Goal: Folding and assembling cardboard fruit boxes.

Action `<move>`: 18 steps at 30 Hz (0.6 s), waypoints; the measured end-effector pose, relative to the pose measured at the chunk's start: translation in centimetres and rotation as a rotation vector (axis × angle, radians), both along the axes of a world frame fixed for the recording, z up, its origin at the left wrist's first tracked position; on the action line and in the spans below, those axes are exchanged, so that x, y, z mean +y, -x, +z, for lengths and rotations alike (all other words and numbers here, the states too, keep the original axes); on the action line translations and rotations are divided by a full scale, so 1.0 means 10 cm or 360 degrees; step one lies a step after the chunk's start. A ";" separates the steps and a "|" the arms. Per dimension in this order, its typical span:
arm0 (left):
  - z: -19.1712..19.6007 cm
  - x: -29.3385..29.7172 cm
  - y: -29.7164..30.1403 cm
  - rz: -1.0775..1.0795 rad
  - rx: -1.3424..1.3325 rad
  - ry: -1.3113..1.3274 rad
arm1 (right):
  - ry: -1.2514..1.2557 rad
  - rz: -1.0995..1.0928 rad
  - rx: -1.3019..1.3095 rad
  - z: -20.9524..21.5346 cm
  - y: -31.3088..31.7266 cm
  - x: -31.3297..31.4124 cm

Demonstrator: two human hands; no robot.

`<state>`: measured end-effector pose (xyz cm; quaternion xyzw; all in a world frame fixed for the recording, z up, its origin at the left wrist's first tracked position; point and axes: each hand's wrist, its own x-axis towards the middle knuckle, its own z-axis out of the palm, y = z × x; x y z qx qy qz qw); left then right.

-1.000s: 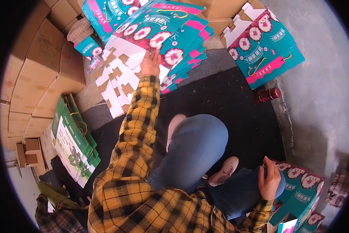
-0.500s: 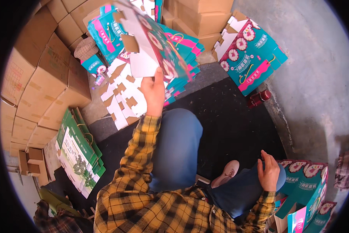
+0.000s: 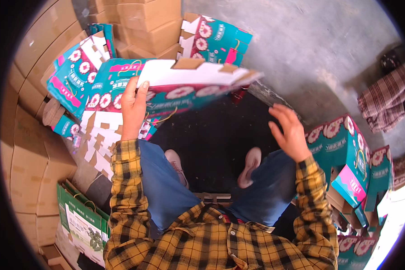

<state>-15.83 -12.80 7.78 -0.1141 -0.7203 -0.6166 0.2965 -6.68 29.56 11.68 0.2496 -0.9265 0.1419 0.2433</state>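
The left hand (image 3: 132, 105) is holding a flat carton (image 3: 189, 87), its grip clamped on the carton's left end, thumb on the white inner face near the top edge and fingers hidden behind. The carton is hanging in the air in front of the person, roughly level, stretching rightward from the hand over the black mat (image 3: 211, 135); its teal, flower-printed face is tilting down toward the camera and brown flaps are sticking up along the top edge. The right hand (image 3: 290, 132) is hovering empty, fingers spread apart, below and just right of the carton's free end, not touching it. Behind the left hand a pile of flat cartons (image 3: 83, 81) is leaning against stacked brown boxes (image 3: 150, 20). Folded teal boxes (image 3: 346, 157) are standing just right of the right hand. Green bags (image 3: 78, 218) are lying at lower left, beside the yellow plaid sleeve (image 3: 126, 193).
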 end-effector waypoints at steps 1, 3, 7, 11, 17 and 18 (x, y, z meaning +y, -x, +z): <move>-0.01 0.03 0.03 -0.0117 -0.0056 0.0003 | 0.0020 -0.0054 -0.0001 0.05 0.09 0.06; -0.08 0.09 0.08 -0.0230 -0.0131 0.0004 | 0.0019 -0.0072 -0.0048 0.09 0.28 0.10; -0.16 0.20 0.26 -0.0572 -0.0221 0.0100 | 0.0519 0.0338 -0.1168 -0.20 0.65 0.20; -0.24 0.30 0.40 -0.0648 -0.0336 0.0048 | 0.0799 0.0319 -0.1800 -0.48 0.72 0.05; -0.44 0.85 0.47 0.0075 -0.0117 0.0773 | 0.0852 -0.0061 -0.1806 -0.99 1.06 0.04; -0.55 0.96 0.46 0.0060 -0.0024 0.0988 | 0.0844 -0.0158 -0.1750 -1.08 1.12 0.08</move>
